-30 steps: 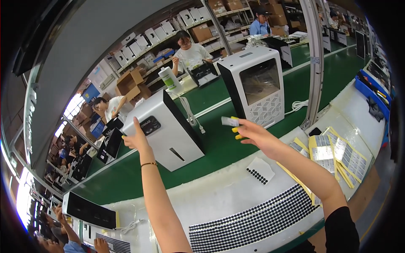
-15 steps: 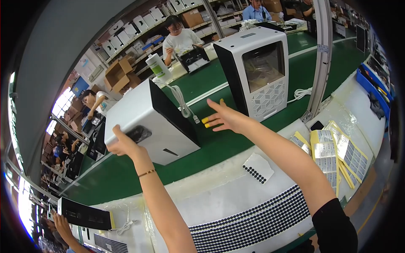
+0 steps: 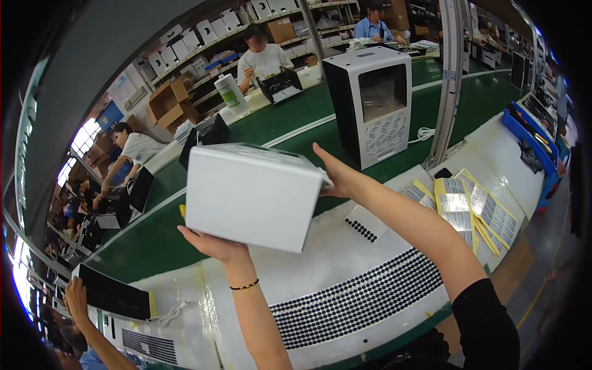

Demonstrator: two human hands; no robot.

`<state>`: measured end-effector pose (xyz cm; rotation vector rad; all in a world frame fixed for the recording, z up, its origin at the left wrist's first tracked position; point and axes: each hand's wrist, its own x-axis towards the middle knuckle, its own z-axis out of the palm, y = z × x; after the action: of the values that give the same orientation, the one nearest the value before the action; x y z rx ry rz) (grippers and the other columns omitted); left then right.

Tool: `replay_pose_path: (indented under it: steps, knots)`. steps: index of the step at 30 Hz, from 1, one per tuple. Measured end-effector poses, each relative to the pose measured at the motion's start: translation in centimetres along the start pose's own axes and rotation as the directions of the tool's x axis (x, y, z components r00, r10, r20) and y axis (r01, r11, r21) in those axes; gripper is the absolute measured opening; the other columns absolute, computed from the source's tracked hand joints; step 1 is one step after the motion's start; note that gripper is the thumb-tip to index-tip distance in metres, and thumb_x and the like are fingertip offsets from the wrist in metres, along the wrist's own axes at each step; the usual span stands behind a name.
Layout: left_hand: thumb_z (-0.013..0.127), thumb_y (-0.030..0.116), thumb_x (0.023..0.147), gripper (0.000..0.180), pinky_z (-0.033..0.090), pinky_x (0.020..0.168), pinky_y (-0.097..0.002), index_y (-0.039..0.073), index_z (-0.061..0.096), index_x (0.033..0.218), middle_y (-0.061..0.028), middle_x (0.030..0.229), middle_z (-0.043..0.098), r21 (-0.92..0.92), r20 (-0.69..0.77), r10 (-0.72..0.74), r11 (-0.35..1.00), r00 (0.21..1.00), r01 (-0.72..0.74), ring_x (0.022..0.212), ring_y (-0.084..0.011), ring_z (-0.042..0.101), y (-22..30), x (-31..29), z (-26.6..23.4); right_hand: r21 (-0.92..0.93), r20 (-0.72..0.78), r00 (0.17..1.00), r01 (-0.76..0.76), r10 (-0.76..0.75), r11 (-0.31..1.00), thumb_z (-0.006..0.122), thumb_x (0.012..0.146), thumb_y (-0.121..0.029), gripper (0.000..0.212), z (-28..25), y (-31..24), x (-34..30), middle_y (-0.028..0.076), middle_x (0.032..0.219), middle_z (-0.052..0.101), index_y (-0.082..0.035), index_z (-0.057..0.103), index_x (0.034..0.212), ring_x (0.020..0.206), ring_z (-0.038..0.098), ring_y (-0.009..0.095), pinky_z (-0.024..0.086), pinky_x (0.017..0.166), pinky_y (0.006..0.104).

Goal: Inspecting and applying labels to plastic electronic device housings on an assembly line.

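Observation:
Both my hands hold a white box-shaped appliance (image 3: 250,200) above the front of the green belt. It is tilted, and a plain white face is turned toward me. My left hand (image 3: 217,245) grips its lower left edge, with most fingers hidden behind it. My right hand (image 3: 340,179) is at its right side, its fingertips partly covered by the housing. A similar white and black appliance (image 3: 383,102) with a dark window and patterned grille stands upright on the belt to the right.
A sheet of black round pads (image 3: 364,302) lies on the white bench, near a smaller pad sheet (image 3: 370,221). Label sheets (image 3: 457,206) and a blue tool tray (image 3: 524,132) are at right. At lower left, a co-worker's hand (image 3: 76,299) touches a black panel (image 3: 117,296).
The appliance on the left has been lifted and tipped, and its white face now fronts me. My left hand has moved under its edge; my right hand has come onto its right side.

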<state>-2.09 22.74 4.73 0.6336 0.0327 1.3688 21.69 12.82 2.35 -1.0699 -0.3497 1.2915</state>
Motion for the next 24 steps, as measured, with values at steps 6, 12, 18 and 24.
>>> replay_pose_path:
  steps: [6,12,18,24]
  knots:
    - [0.054,0.035,0.086,0.048,0.049,0.086,-0.0327,0.000,0.057,0.119,-0.0123,0.113,0.062,0.337,-0.058,-0.158,0.926,0.986,0.168,0.099,-0.0243,0.061,2.6,-3.1,-5.2,0.106,0.180,0.979,0.076,-0.094,0.991,0.034,0.088,-0.069,0.078,-0.9,7.8,-2.5,0.009,0.139,0.045,-0.009,0.040,0.139,0.125,0.047,0.019,0.038,0.103,0.0332]
    - [0.051,0.007,0.073,0.082,0.042,0.101,-0.0393,0.009,0.016,0.148,-0.0207,0.136,0.043,0.120,0.170,-0.415,0.909,0.894,0.400,0.118,-0.0332,0.051,4.2,-7.5,-3.3,0.080,-0.017,0.997,0.074,-0.073,0.994,0.035,0.090,-0.067,0.083,-4.9,12.1,-1.3,0.009,0.149,0.029,-0.013,0.012,0.149,0.134,0.033,0.020,0.033,0.106,0.0306]
    - [0.066,0.020,0.068,0.097,0.019,0.113,-0.0372,0.004,0.013,0.148,-0.0169,0.149,0.022,0.700,0.306,-0.202,0.711,0.930,-0.075,0.137,-0.0300,0.025,6.5,-7.2,-1.4,0.058,0.021,0.892,0.450,-0.452,0.891,0.039,0.091,-0.063,0.069,-2.2,6.5,-1.0,0.007,0.113,0.060,-0.028,0.022,0.148,0.093,0.058,0.014,0.047,0.082,0.0277]
    - [0.079,0.056,0.060,0.125,0.012,0.114,-0.0389,0.000,0.010,0.147,-0.0169,0.151,0.017,0.828,0.226,0.056,0.515,0.972,-0.222,0.141,-0.0284,0.013,6.0,-12.8,1.9,-0.300,0.188,0.873,0.488,-0.451,0.820,0.037,0.093,-0.061,0.071,-1.0,2.0,-4.4,0.001,0.099,0.058,-0.031,0.006,0.150,0.075,0.049,0.009,0.041,0.070,0.0220]
